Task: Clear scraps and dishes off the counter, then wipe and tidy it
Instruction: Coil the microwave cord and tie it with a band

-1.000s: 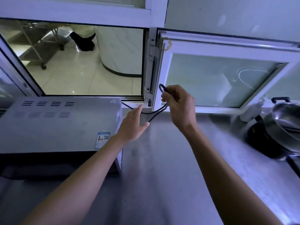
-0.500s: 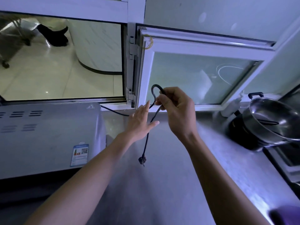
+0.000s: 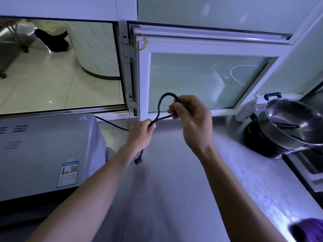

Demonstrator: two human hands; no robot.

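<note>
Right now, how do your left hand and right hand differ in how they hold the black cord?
The right hand is higher, pinching both ends of a raised loop in the black cord. The left hand is lower and nearer the grey appliance, its grip closed where the loop's strands cross. The plug dangles below the left hand; nothing hangs from the right. Both hold the same cord above the steel counter.

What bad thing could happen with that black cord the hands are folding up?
1. The plug dangles below the left hand just over the counter; it might swing and knock against the metal.
2. The cord still runs behind the gray appliance; pulling harder might tug or shift it.
3. The right hand pinches only one small loop, so the loop could slip out and spring open.
</note>
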